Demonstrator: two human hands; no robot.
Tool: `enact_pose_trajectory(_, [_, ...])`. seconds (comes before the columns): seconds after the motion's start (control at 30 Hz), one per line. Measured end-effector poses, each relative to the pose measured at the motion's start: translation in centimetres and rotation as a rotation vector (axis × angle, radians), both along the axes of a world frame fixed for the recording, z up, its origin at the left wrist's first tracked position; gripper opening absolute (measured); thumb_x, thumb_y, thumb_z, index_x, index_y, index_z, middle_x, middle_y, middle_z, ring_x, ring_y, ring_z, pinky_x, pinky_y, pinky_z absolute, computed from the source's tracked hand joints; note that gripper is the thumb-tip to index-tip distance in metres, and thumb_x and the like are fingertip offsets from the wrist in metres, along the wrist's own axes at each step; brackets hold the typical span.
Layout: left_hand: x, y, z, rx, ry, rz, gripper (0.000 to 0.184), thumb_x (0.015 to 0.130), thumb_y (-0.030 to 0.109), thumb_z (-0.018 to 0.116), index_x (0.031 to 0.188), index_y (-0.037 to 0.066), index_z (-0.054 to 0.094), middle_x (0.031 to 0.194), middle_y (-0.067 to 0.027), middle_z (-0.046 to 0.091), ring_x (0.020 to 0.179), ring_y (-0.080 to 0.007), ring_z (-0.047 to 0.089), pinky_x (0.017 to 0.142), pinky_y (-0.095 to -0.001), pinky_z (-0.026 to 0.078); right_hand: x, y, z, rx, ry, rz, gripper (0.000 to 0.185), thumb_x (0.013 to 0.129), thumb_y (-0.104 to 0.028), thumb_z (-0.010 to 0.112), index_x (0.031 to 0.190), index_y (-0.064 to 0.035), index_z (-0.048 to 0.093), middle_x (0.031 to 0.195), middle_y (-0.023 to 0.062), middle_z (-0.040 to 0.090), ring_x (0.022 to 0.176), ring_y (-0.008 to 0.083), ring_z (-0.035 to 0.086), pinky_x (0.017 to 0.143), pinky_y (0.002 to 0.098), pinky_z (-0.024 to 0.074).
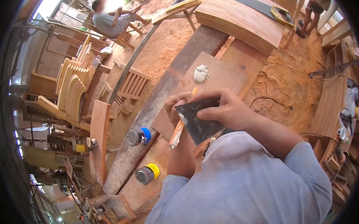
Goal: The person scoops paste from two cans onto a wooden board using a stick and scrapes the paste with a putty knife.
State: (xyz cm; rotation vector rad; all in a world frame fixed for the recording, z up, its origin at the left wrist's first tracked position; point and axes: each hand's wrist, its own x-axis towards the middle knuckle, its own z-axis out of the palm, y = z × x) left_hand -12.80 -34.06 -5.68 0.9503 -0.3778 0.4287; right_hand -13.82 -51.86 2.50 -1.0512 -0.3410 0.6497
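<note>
My left hand [177, 105] is closed around a narrow orange-brown wooden stick [176, 134], whose near end is smeared with white paste. A short tip of what looks like the same stick pokes out past the fingers. My right hand [223, 110] grips a thin black flat sheet [200, 125], thumb on top, with white specks on its face. One corner of the sheet lies against or just beside the pasted stick; the exact contact is unclear. Beyond both hands, a lump of white paste [201, 73] rests on a thin brown board [222, 76].
A blue-banded can [138, 136] and a yellow-banded can [147, 174] stand on the bench at left. Stacked curved panels [239, 21] carry a handsaw [281, 16] ahead. One person [110, 21] sits far left; another person's legs [309, 20] show far right. Sawdust [284, 81] covers the ground.
</note>
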Motion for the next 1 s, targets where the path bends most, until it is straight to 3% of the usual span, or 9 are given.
enact_pose_trajectory(0.27, [0.2, 2.1, -3.8, 0.126, 0.121, 0.034, 0.036, 0.085, 0.013, 0.053, 0.054, 0.006, 0.035, 0.053, -0.0034, 0.041, 0.048, -0.0107, 0.036, 0.044, -0.0302, 0.024, -0.7, -0.2, 0.7, 0.034, -0.031, -0.047, 0.031, 0.083, -0.001, 0.067, 0.114, 0.0004, 0.065, 0.104, 0.0066, 0.069, 0.093, 0.012, 0.065, 0.084, 0.0271, 0.0513])
enact_pose_trajectory(0.33, [-0.7, 3.5, -5.0, 0.065, 0.275, -0.082, 0.011, 0.093, 0.016, 0.055, 0.101, 0.011, 0.05, 0.094, -0.0131, 0.063, 0.087, -0.0223, 0.065, 0.073, -0.0374, 0.059, -0.8, -0.3, 0.7, 0.044, -0.026, -0.059, 0.031, 0.083, 0.0, 0.067, 0.114, 0.0006, 0.065, 0.104, 0.0068, 0.07, 0.092, 0.0121, 0.065, 0.084, 0.027, 0.0516])
enact_pose_trajectory(0.47, [-0.6, 3.6, -4.7, 0.086, 0.336, -0.084, 0.012, 0.093, 0.017, 0.056, 0.102, 0.011, 0.05, 0.093, -0.0108, 0.062, 0.085, -0.0198, 0.064, 0.071, -0.0339, 0.058, -1.0, -0.4, 0.8, 0.062, 0.021, -0.046, 0.032, 0.083, 0.0, 0.067, 0.115, 0.001, 0.065, 0.104, 0.0072, 0.07, 0.093, 0.0118, 0.065, 0.084, 0.0267, 0.0514])
enact_pose_trajectory(0.67, [-0.4, 3.4, -4.7, -0.031, 0.426, -0.2, 0.01, 0.093, 0.019, 0.058, 0.099, 0.011, 0.055, 0.095, -0.0046, 0.061, 0.086, -0.0137, 0.061, 0.075, -0.0259, 0.053, -1.3, -0.9, 2.2, 0.152, -0.032, -0.043, 0.033, 0.083, 0.0, 0.068, 0.116, 0.0018, 0.064, 0.104, 0.0075, 0.07, 0.093, 0.0119, 0.065, 0.084, 0.0269, 0.0517])
enact_pose_trajectory(0.73, [0.6, 2.8, -5.6, -0.068, 0.498, 0.104, 0.032, 0.086, 0.015, 0.051, 0.057, 0.003, 0.046, 0.056, -0.0008, 0.046, 0.052, -0.0093, 0.043, 0.051, -0.0233, 0.037, -1.3, -1.4, 2.5, 0.163, -0.057, -0.034, 0.033, 0.084, 0.0, 0.069, 0.116, 0.0017, 0.064, 0.104, 0.0078, 0.07, 0.092, 0.0127, 0.065, 0.083, 0.0273, 0.0523])
enact_pose_trajectory(0.77, [0.8, 2.9, -4.0, 0.28, 0.378, 0.196, 0.029, 0.085, 0.012, 0.049, 0.058, 0.003, 0.047, 0.056, -0.003, 0.047, 0.052, -0.0101, 0.044, 0.052, -0.0237, 0.039, -0.9, -1.8, 2.6, 0.196, 0.06, -0.079, 0.035, 0.083, 0.0, 0.069, 0.118, 0.0021, 0.063, 0.104, 0.0088, 0.069, 0.091, 0.0139, 0.066, 0.082, 0.0281, 0.0537])
enact_pose_trajectory(0.83, [1.0, 2.7, -1.9, 0.126, 0.282, -0.141, 0.028, 0.084, 0.009, 0.049, 0.056, 0.003, 0.045, 0.056, -0.0059, 0.048, 0.051, -0.0106, 0.043, 0.049, -0.0254, 0.034, -0.2, -2.2, 2.2, 0.229, 0.175, -0.123, 0.036, 0.083, 0.0, 0.07, 0.119, 0.0024, 0.062, 0.104, 0.0097, 0.069, 0.09, 0.015, 0.067, 0.08, 0.0288, 0.055])
enact_pose_trajectory(0.93, [1.8, 2.3, -2.7, 0.236, 0.149, 0.109, 0.029, 0.083, 0.008, 0.048, 0.054, 0.003, 0.043, 0.056, -0.0076, 0.048, 0.049, -0.0111, 0.042, 0.046, -0.0262, 0.031, 0.5, -1.9, 0.1, 0.247, 0.256, -0.202, 0.041, 0.083, 0.0, 0.069, 0.122, 0.0045, 0.057, 0.103, 0.0129, 0.068, 0.087, 0.0171, 0.068, 0.077, 0.0315, 0.0585])
enact_pose_trajectory(1.0, [1.7, 2.4, -2.2, 0.284, 0.176, 0.122, 0.03, 0.083, 0.008, 0.047, 0.054, 0.002, 0.044, 0.055, -0.0075, 0.048, 0.049, -0.011, 0.042, 0.046, -0.026, 0.031, 0.6, -1.9, -0.2, 0.271, 0.305, -0.179, 0.04, 0.084, 0.001, 0.068, 0.122, 0.0056, 0.057, 0.105, 0.013, 0.067, 0.089, 0.0177, 0.068, 0.079, 0.0316, 0.058])
